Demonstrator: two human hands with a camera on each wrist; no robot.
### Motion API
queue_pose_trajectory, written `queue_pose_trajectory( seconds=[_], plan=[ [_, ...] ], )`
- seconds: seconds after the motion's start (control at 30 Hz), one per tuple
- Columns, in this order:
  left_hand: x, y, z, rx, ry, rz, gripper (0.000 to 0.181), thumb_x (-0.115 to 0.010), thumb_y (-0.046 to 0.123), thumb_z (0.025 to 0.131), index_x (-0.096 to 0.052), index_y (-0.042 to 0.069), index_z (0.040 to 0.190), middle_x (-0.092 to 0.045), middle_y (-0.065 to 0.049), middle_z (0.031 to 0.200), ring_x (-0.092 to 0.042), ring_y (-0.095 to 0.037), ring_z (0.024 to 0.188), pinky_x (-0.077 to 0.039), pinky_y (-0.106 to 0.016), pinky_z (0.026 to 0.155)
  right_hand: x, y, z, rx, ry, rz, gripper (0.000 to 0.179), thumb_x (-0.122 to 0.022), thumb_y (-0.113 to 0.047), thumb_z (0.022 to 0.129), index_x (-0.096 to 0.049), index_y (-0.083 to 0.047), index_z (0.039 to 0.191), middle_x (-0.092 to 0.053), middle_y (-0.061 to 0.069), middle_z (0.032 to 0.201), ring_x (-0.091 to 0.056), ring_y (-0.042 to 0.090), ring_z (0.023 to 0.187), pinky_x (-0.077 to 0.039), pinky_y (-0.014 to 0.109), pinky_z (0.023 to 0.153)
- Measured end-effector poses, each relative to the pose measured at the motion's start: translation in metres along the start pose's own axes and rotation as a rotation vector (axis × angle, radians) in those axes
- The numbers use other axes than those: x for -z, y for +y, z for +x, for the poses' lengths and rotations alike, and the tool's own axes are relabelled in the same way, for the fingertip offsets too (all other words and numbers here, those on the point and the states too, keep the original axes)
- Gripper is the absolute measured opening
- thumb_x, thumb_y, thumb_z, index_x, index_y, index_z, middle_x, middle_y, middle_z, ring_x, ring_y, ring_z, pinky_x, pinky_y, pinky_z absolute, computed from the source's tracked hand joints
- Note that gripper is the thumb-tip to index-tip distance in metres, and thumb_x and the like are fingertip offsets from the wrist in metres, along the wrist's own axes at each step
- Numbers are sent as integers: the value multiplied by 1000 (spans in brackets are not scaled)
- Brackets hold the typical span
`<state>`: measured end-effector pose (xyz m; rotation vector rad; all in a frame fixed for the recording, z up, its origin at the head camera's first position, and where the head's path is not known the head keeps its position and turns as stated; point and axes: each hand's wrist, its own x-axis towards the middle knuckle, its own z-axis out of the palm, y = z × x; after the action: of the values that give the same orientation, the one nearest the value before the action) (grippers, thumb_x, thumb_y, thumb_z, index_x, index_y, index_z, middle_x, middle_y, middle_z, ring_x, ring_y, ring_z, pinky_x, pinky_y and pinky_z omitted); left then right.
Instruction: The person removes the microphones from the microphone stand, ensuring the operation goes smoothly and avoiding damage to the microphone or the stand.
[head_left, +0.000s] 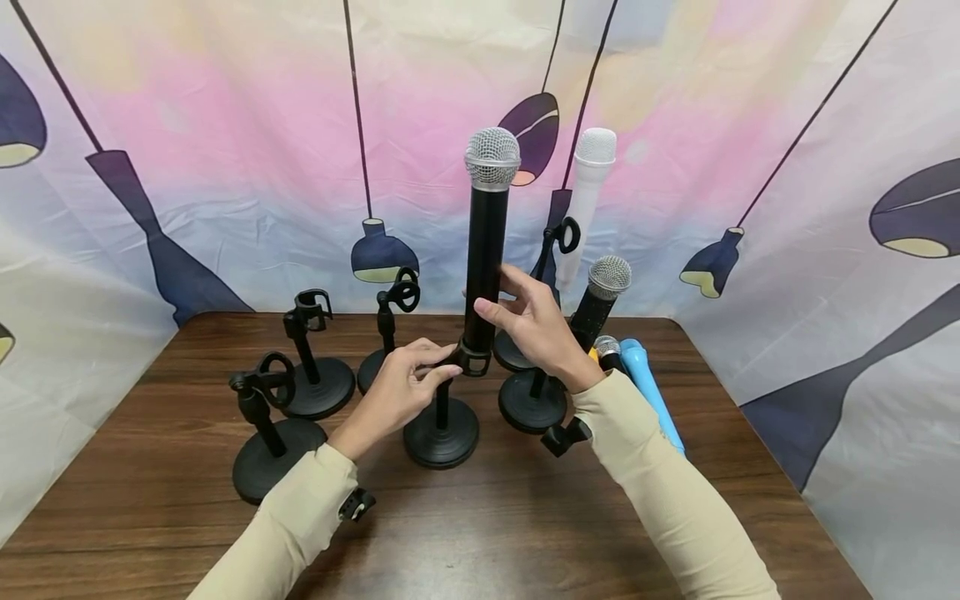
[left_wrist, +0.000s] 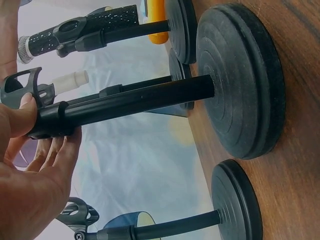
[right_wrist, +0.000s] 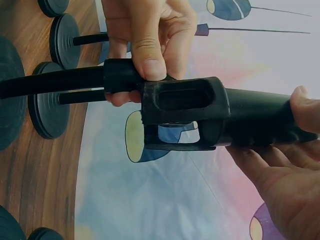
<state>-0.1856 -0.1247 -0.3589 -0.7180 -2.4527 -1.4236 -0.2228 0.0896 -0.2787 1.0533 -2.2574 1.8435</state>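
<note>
A person in pale sleeves works with both hands at a wooden table (head_left: pixel 465 542), seen from head height, with twelve o'clock at the far edge. The right hand (head_left: pixel 542 327) grasps a black microphone (head_left: pixel 487 242), thumb and fingers curled round its lower barrel; from that palm the microphone lies at about ten o'clock, its silver mesh head up. Its long axis is close to upright, the top leaning slightly towards one o'clock. Directly below, at six o'clock from the barrel, is the clip (head_left: pixel 474 357) of a microphone stand (head_left: pixel 441 437). In the right wrist view, barrel and clip lie nearly in one line, the barrel's lower end at the clip's mouth, with backdrop showing through the clip's side opening; how deep the end sits is hard to tell. The left hand (head_left: pixel 401 392) is the nearer to the clip, which lies at about two o'clock from it, and pinches the stand's neck between thumb and fingers. Three more stands (head_left: pixel 303 383) range from nine to eleven o'clock of the stand's round base. Towards two o'clock, a speckled microphone (head_left: pixel 592 310) tilts in another stand (head_left: pixel 532 404); beyond, at one o'clock, a white microphone (head_left: pixel 588 204) rises.
</note>
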Motion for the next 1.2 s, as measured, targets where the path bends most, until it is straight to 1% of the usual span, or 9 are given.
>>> queue_pose_trajectory(
  seconds=[0.2, 0.43, 0.53, 0.7, 0.77, 0.87, 0.9, 1.07, 1.2],
  plan=[
    [0, 2, 0, 6, -5, -3, 39, -68, 14, 99, -63, 2, 135, -66, -5, 107, -61, -14, 84, -54, -35, 79, 2, -2, 4, -9, -16, 26, 51, -58, -5, 103, -42, -2, 152, -56, 24, 137, -65, 35, 117, -55, 38, 93],
    [-1, 1, -1, 8, 0, -10, 39, -69, 13, 99, -64, 2, 135, -66, -4, 107, -64, -14, 89, -56, -40, 88, 3, -6, 5, -24, -26, -4, 51, -59, -7, 104, -42, -3, 152, -57, 21, 137, -65, 34, 117, -55, 38, 92],
    [-2, 0, -2, 0, 8, 4, 39, -69, 13, 98, -64, 3, 136, -67, -5, 108, -64, -12, 86, -56, -38, 87, 4, -8, 3, -6, 0, -31, 52, -61, -7, 102, -43, -3, 151, -59, 20, 134, -67, 34, 113, -57, 39, 88],
    [-2, 4, -6, -9, 17, 80, 40, -66, 16, 101, -61, 4, 139, -67, -5, 114, -60, -13, 74, -53, -32, 69, 9, -13, 0, 46, 50, -75, 55, -66, -6, 99, -46, -4, 150, -57, 17, 135, -67, 32, 112, -58, 41, 84],
    [-2, 7, -7, -13, 15, 115, 41, -64, 16, 102, -59, 4, 141, -66, -6, 117, -61, -14, 76, -52, -33, 66, 12, -15, -1, 68, 63, -98, 55, -68, -7, 98, -48, -5, 150, -57, 15, 137, -66, 29, 114, -57, 41, 87],
    [-4, 10, -10, -26, 23, 172, 41, -62, 16, 103, -58, 4, 142, -66, -7, 120, -64, -14, 86, -54, -33, 71, 15, -19, -5, 99, 81, -121, 55, -69, -6, 96, -50, -5, 148, -58, 14, 136, -66, 29, 114, -56, 41, 89],
    [-4, 10, -10, -31, 31, 197, 41, -62, 16, 103, -58, 4, 143, -66, -7, 119, -64, -13, 84, -54, -33, 70, 16, -20, -7, 106, 91, -134, 56, -70, -6, 96, -51, -5, 148, -59, 14, 134, -66, 28, 113, -56, 40, 89],
    [-9, 12, -11, -67, 106, 309, 35, -65, 12, 101, -63, 5, 135, -68, -4, 101, -52, -8, 63, -44, -29, 54, 21, -29, -16, 119, 162, -216, 57, -76, -6, 91, -55, -2, 144, -65, 16, 125, -69, 28, 108, -57, 38, 88],
    [-11, 13, -12, -90, 160, 354, 30, -67, 9, 98, -66, 3, 128, -68, -4, 92, -54, -4, 62, -46, -26, 54, 26, -38, -24, 119, 205, -297, 59, -80, -6, 88, -57, 0, 142, -66, 17, 121, -70, 29, 106, -57, 35, 88]
  ],
)
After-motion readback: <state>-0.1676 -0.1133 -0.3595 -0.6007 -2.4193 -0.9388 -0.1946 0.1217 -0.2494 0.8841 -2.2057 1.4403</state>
